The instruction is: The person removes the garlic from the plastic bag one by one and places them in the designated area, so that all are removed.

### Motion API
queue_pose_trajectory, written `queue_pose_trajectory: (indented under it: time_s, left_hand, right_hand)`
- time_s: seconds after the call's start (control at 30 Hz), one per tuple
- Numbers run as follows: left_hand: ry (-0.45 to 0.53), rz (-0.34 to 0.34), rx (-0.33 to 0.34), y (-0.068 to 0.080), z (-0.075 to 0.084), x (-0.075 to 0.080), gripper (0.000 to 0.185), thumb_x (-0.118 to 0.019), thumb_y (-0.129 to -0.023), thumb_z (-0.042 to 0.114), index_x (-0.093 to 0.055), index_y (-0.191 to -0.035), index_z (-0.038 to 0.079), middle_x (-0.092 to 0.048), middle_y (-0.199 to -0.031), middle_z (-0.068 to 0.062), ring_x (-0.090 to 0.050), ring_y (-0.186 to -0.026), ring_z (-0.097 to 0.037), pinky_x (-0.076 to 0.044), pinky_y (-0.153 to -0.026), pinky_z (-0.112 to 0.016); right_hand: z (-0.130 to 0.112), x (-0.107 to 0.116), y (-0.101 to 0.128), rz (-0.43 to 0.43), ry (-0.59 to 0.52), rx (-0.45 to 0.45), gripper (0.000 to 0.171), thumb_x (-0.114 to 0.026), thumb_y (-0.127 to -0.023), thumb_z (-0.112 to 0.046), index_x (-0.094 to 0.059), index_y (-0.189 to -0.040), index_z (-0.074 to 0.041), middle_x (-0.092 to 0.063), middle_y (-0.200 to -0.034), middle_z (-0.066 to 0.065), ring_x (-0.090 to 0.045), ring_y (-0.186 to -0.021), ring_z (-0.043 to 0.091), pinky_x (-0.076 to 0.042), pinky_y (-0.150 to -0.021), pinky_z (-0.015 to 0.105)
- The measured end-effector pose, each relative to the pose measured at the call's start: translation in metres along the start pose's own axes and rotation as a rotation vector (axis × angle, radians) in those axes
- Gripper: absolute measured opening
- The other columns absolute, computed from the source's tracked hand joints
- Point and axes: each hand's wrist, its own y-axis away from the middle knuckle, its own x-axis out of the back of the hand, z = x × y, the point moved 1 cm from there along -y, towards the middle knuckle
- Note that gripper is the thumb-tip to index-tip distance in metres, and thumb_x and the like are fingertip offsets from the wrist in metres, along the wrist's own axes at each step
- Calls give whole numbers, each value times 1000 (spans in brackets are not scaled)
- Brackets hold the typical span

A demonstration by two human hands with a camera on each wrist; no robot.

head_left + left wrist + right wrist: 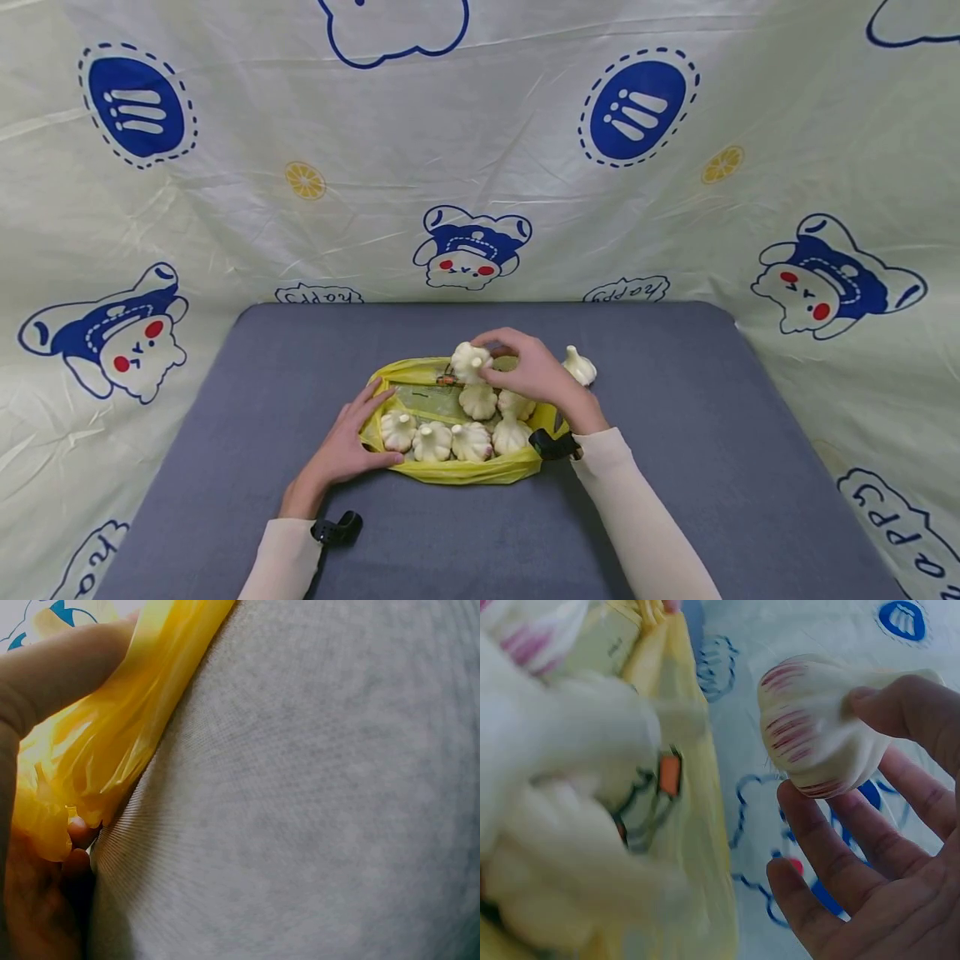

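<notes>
A yellow plastic bag (465,473), its mouth spread wide, lies on the grey table with several white garlic bulbs (432,442) inside. Over its far rim my right hand (528,367) holds up a garlic bulb (821,724) between thumb and fingers. Purple streaks mark that bulb's skin. My left hand (348,437) grips the bag's left end, thumb along the near rim and fingers spread at the far side. The left wrist view shows the thumb (67,671) against the crumpled yellow plastic. Part of the bag's right side is hidden by my right hand and wrist.
Another garlic bulb (580,367) sits on the table to the right of the bag. A small orange and black detail (446,380) shows at the bag's far rim. Behind the grey table (262,375) hangs a pale printed sheet (480,125).
</notes>
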Motion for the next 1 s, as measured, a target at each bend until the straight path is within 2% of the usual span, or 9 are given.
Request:
queue_pose_trajectory:
  time_s: [0.23,0.37,0.67,0.87,0.93,1.0]
  left_hand:
    - [1,1,4,1,-1,-1,99,-89,-77,43,-40,-159,19,-18,-173,-8,-34,-144,-39,-35,-108,-72]
    - [6,-1,10,1,-1,-1,98,-89,-77,43,-40,-160,21,-18,-173,-8,-34,-144,-39,-35,-108,-71]
    - [-1,-4,8,-1,-3,-3,98,-88,-78,44,-39,-160,22,-16,-174,-5,-30,-148,-42,-33,-109,-74]
    - [-2,-2,16,0,-4,-3,99,-89,-78,44,-39,-160,22,-16,-174,-4,-30,-148,-40,-33,-109,-73]
    - [-3,-3,20,0,-4,-3,99,-88,-78,45,-39,-160,22,-16,-174,-4,-30,-148,-40,-34,-109,-73]
    - [-2,-5,21,0,-3,-3,98,-88,-78,46,-39,-160,23,-16,-174,-4,-30,-148,-40,-34,-109,-73]
  right_hand:
    - [11,29,26,160,-28,10,39,-76,-94,-16,-67,-132,-17,-62,-138,8,-65,-122,34,-48,-109,53]
    - [21,44,40,232,-40,-8,39,-75,-94,-14,-66,-132,-14,-61,-138,10,-64,-123,35,-48,-109,56]
    - [38,64,69,326,-36,-48,41,-72,-97,-17,-63,-136,-12,-57,-140,13,-61,-127,39,-48,-105,61]
    - [49,67,83,402,20,-50,41,-73,-97,-18,-63,-136,-11,-59,-138,12,-64,-124,35,-49,-106,53]
    - [54,68,88,433,38,-64,40,-73,-97,-19,-64,-135,-11,-61,-137,10,-65,-122,27,-51,-105,46]
    - [60,68,93,462,53,-78,40,-74,-96,-18,-64,-135,-11,-62,-137,9,-65,-118,14,-53,-104,35]
